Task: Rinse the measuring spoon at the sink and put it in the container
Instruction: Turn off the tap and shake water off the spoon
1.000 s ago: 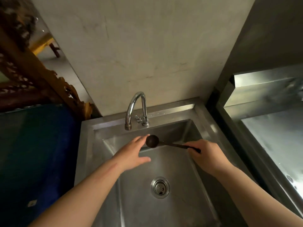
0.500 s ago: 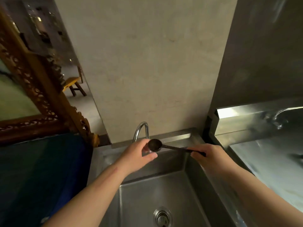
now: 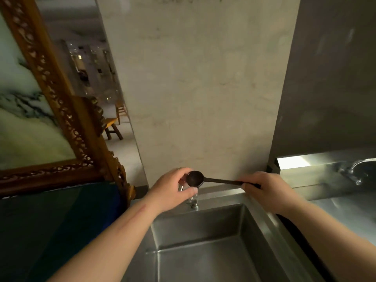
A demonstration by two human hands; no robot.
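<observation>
Dark measuring spoon [image 3: 195,178] (long-handled) lies level above the steel sink [image 3: 203,241].

- sink [image 3: 203,226]: stainless steel, brushed, dull sheen
- faucet [image 3: 193,201]: polished chrome, mostly hidden by left hand [image 3: 173,192]
- measuring spoon [image 3: 195,178]: dark, matt; material unclear
- wall [image 3: 203,88]: pale plaster or stone look, matt, faintly mottled
- frame [image 3: 61,102]: carved wood, golden-brown, semi-gloss
- counter [image 3: 345,208] at right: stainless steel, glossy, reflective
</observation>
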